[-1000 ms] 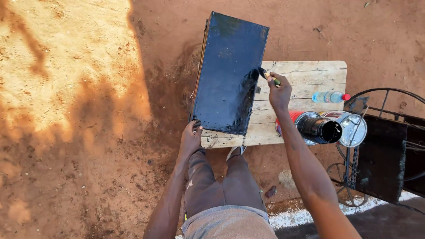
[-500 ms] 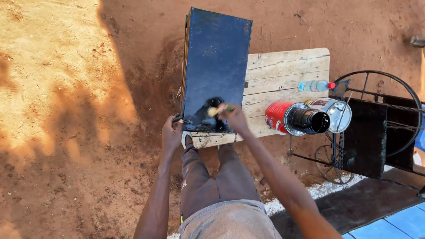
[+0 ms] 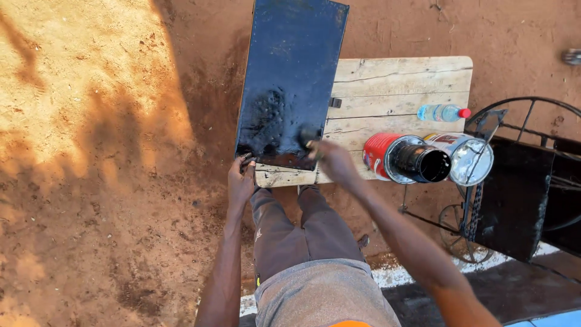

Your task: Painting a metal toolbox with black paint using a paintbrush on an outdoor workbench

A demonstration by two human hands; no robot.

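Lying across a pale wooden plank worktop [image 3: 399,91], a dark blue flat metal panel [image 3: 290,79] glistens with wet paint; the right hand [image 3: 333,162] closes its grip around a small paintbrush [image 3: 310,139] touching the panel's near end; the left hand [image 3: 241,178] pinches the panel's near corner; an open red paint tin [image 3: 402,158] lies just beside.

Brush [image 3: 308,140] mostly hidden in right hand [image 3: 334,162]; black panel [image 3: 290,79] cut off above.
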